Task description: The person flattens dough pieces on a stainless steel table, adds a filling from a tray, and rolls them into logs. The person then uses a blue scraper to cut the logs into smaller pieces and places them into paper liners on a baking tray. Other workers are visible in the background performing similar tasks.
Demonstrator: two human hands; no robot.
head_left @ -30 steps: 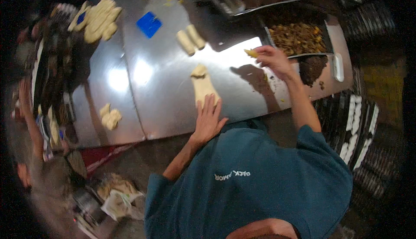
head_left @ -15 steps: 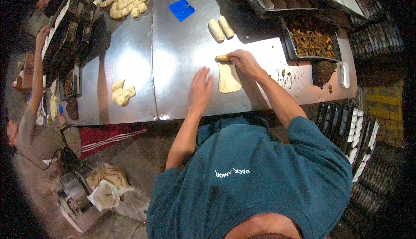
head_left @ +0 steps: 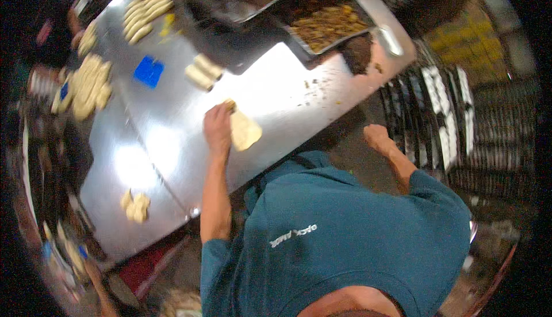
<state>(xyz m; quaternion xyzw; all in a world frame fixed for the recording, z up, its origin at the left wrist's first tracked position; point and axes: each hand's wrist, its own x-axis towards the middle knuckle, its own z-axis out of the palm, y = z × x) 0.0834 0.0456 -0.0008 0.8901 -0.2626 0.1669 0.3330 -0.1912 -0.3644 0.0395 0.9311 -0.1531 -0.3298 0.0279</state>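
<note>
A flat, elongated piece of dough (head_left: 246,132) lies on the metal table, with a brownish-yellow strip of filling (head_left: 230,105) at its far end. My left hand (head_left: 218,128) is closed at that filled end, fingertips on the filling. Off the table to the right, my right hand (head_left: 378,137) hangs in the air with curled fingers, and I see nothing in it. Beyond the left hand, rolled dough pieces (head_left: 203,72) lie side by side. The picture is somewhat blurred.
A tray of brown-yellow filling (head_left: 329,28) sits at the far right. A blue scraper (head_left: 149,71) and dough pieces (head_left: 92,87) lie farther left, and a small dough heap (head_left: 135,206) is near the left edge. Racked trays (head_left: 440,116) stand right. Another person's arm (head_left: 103,294) shows lower left.
The view has swung, so the table appears tilted. My right hand has let go of the filled end and moved right, off the table. My left hand has come onto that end.
</note>
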